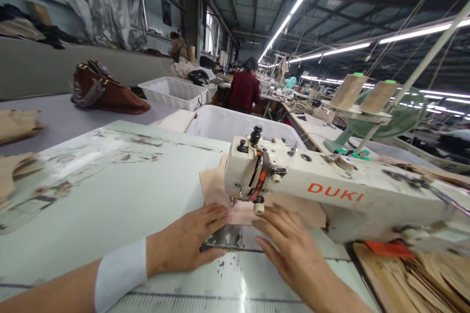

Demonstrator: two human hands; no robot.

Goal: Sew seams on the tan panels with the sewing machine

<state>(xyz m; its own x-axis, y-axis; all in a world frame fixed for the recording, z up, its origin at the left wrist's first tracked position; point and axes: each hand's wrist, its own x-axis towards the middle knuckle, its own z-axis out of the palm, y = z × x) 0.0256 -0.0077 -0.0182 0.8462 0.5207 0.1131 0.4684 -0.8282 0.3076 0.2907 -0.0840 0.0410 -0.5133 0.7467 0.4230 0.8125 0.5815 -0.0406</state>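
A cream sewing machine (330,193) marked DUKI stands on the pale worktable (121,190). A beige fabric piece (213,188) lies under its needle head. My left hand (187,244) rests flat on the near edge of the fabric, fingers stretched toward the needle. My right hand (290,249) lies flat beside it, fingertips on the fabric just right of the presser foot. Neither hand grips anything. A worn metal needle plate (231,237) shows between the hands.
Stacked tan pieces (414,274) lie at the right under the machine arm. White plastic bins (220,122) stand behind the table. A brown bag (105,90) sits at the back left. Thread cones (363,93) rise behind the machine. A person in red (244,90) works farther back.
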